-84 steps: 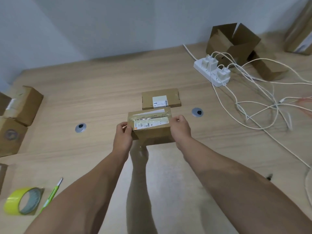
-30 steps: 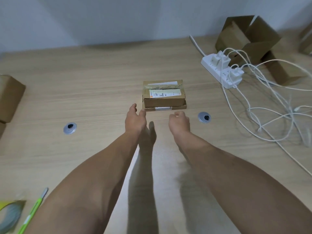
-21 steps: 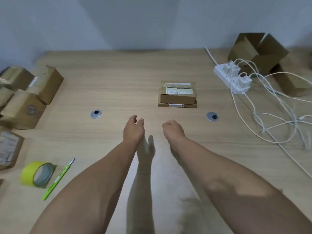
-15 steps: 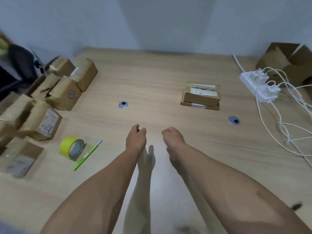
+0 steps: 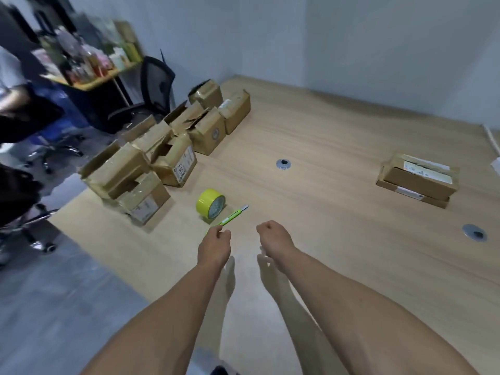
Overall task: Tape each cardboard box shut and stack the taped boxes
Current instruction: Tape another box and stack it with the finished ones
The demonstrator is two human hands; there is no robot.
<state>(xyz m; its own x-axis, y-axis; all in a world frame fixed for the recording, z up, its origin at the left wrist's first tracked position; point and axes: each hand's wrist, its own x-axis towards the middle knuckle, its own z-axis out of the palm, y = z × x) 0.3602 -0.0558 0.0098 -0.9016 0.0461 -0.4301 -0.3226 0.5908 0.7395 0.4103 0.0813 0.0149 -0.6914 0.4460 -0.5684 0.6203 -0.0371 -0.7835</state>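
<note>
Hovering empty and loosely curled, my left hand (image 5: 215, 247) and right hand (image 5: 273, 238) could knock the cutter (image 5: 232, 215) lying just beyond my left fingers (image 5: 223, 234).

Bare forearms (image 5: 173, 315), seemingly bare hands (image 5: 213, 249)

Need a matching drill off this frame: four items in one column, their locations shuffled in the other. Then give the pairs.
Items:
1. yellow tape roll
2. two-box stack
3. pile of open boxes
4. office chair

Places:
A. on the floor, beyond the left edge of the table
B. right side of the table
C. next to the green knife
D. along the table's left edge

Pairs: 1-C, 2-B, 3-D, 4-A
</note>
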